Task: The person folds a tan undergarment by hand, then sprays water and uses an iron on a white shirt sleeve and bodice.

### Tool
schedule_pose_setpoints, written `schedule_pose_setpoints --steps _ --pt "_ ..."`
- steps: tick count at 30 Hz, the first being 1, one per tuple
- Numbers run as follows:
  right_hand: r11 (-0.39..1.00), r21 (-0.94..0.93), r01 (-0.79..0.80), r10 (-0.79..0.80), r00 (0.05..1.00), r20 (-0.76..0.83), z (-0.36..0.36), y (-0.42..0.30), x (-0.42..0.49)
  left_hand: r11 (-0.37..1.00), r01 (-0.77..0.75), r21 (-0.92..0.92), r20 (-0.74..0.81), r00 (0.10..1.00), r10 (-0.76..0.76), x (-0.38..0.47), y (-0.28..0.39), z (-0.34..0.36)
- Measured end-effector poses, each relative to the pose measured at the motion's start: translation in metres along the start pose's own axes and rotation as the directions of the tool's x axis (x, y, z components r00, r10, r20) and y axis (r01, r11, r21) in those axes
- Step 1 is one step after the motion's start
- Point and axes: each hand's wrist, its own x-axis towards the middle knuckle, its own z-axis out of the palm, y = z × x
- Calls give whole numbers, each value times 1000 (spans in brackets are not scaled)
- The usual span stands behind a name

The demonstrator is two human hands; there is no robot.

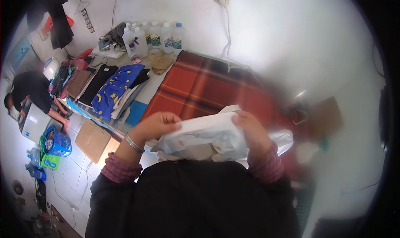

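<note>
Between my two hands is a white garment or cloth (204, 130), its upper edge drawn fairly straight and its lower part hanging in loose folds near my body. My left hand (159, 125) pinches the left end of that edge between thumb and fingers, and a silver bangle circles the wrist. At the right end, my right hand (251, 128) grips the same cloth, with the thumb on top. Behind and below it lies a red-and-black plaid cloth (200, 78) spread over the table. More white fabric (282, 141) shows beyond my right wrist.
Folded clothes, including a blue star-patterned garment (115, 89), lie left of the plaid cloth. Several plastic bottles (167, 38) stand against the wall. A power cord (229, 41) hangs to the table. Another person (31, 88) bends over a washing machine (39, 122) beside a blue basket (59, 142).
</note>
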Motion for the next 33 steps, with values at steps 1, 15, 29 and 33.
schedule_pose_setpoints --steps 1,15,29,33 --pt "999 54 -9 13 997 -81 -3 -3 -2 1000 -2 -2 6 1000 2 -2 -11 2" --pt "402 -894 198 -161 977 144 -42 19 -17 888 30 -458 -98 992 -84 -16 -49 -9" --pt "-33 -938 346 -730 633 259 -5 -6 8 335 -185 924 -53 805 590 23 -6 24" --pt "-247 -932 265 -620 696 362 -2 9 12 355 -74 932 -242 601 761 11 22 5"
